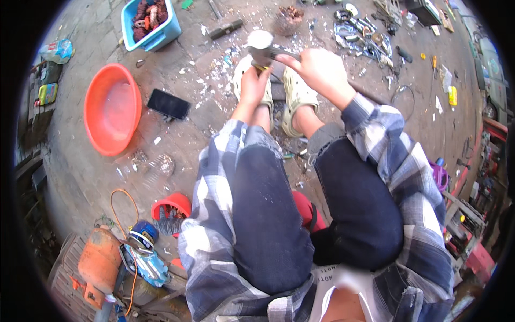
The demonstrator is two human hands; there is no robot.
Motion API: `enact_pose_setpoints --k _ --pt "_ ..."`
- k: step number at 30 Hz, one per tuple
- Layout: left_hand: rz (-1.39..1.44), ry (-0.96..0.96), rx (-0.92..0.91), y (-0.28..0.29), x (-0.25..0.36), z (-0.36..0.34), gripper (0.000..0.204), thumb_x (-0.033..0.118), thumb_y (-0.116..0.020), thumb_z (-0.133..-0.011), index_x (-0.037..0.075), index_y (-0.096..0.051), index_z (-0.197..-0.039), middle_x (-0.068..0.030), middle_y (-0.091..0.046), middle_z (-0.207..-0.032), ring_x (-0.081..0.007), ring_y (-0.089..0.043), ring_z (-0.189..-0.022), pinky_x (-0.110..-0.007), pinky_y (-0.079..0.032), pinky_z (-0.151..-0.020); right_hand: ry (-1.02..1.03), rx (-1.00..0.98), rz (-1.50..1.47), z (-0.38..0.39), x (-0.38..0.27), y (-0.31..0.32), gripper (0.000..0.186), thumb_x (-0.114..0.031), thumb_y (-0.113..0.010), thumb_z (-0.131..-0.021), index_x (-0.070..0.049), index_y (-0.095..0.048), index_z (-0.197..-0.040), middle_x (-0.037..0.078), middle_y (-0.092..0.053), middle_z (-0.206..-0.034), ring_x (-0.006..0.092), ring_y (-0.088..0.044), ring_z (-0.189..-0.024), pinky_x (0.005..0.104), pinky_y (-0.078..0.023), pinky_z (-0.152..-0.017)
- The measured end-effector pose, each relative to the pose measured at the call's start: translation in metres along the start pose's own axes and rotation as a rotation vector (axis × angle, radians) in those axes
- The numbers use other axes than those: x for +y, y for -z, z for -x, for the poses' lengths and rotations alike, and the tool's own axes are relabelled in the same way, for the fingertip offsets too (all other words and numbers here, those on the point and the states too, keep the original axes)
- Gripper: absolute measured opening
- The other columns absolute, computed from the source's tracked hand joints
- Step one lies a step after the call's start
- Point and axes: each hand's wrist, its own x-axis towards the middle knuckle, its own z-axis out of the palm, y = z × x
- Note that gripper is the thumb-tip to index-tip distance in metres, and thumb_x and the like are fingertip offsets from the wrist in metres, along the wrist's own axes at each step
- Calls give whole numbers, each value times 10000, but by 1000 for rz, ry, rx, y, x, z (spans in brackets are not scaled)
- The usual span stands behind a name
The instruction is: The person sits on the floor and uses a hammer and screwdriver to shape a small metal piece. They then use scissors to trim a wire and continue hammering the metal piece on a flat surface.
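A hammer (260, 44) with a blurred pale face is in my right hand (323, 74), its fingers wrapped round the handle. The hammer head hangs just above the fingertips of my left hand (251, 87). My left fingers pinch something small with a yellowish edge (261, 67); the hammer hides most of it, so its kind cannot be made out. Both hands are between and over my feet in beige clogs (300, 95). White and bluish chips (217, 80) lie scattered on the ground around the left clog.
At left are an orange-red basin (112, 110), a black phone (168, 104) and a blue tub (151, 29) of reddish-brown scrap. A small red bucket (173, 204) and an orange gas cylinder (100, 252) stand lower left. Metal parts (365, 37) lie upper right; another hammer (225, 29) lies at top.
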Motion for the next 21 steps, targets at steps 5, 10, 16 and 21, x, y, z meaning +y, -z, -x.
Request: enact_pose_setpoints --k 5,10,16,21 --pt "212 -61 12 -13 -2 1 189 168 -681 -858 34 -664 -991 -137 -705 -892 -251 -686 -841 -339 -510 -755 -288 53 -381 12 19 17 744 -704 -426 -865 -13 -682 -764 210 -658 -744 370 -663 -782 443 -508 -701" --pt "64 21 -101 7 17 22 157 60 -645 -889 28 -656 -1042 -48 -698 -972 -110 -633 -903 -265 -489 -814 -385 9 -588 24 33 4 740 -695 -437 -874 -2 -677 -780 198 -645 -710 340 -646 -712 408 -482 -668" --pt "184 -77 -29 0 12 27 172 49 -677 -860 34 -656 -1030 -68 -704 -895 -117 -651 -833 -269 -506 -749 -487 -100 -640 43 49 -19 735 -695 -439 -873 -6 -687 -807 185 -653 -713 323 -655 -717 401 -486 -671" --pt "151 -6 7 7 18 35 170 34 -667 -864 18 -649 -1033 -84 -704 -937 -120 -653 -884 -269 -509 -777 -460 -76 -662 48 47 -24 702 -667 -455 -888 -9 -687 -815 130 -623 -687 255 -603 -690 367 -461 -644"
